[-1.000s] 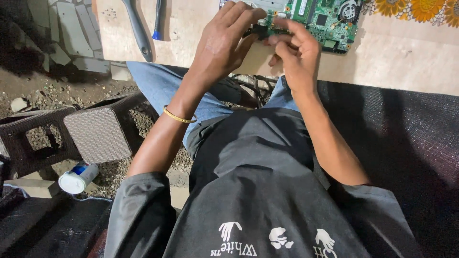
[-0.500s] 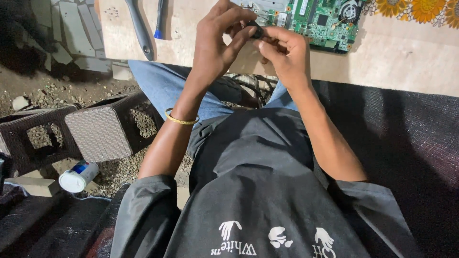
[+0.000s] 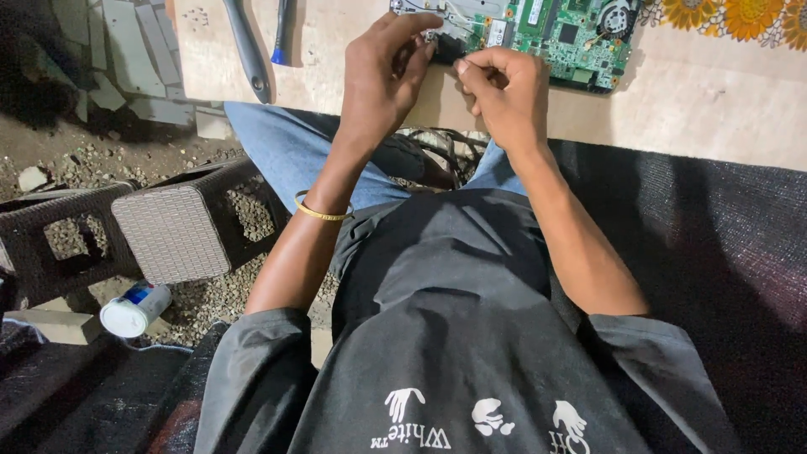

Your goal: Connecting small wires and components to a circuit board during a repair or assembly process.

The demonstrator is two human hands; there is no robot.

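A green circuit board (image 3: 546, 34) with a small fan lies at the far edge of a pale wooden table (image 3: 714, 101). My left hand (image 3: 382, 80), with a gold bangle on its wrist, grips the board's near left corner with thumb and fingertips. My right hand (image 3: 504, 88) is just beside it at the board's near edge. Its fingers are curled, with thumb and forefinger pinched together, and nothing shows in the pinch. Both hands nearly touch each other.
A black-handled tool (image 3: 248, 50) and a blue-handled screwdriver (image 3: 282, 34) lie on the table's left part. A brown woven stool (image 3: 172, 231) and a white can (image 3: 134, 307) sit on gravel at the left. Dark cables (image 3: 437, 155) rest on my lap. A sunflower cloth (image 3: 740, 17) lies at the top right.
Both hands have shifted a little left along the board's near edge and come apart slightly. The left fingers now sit on the board's corner.
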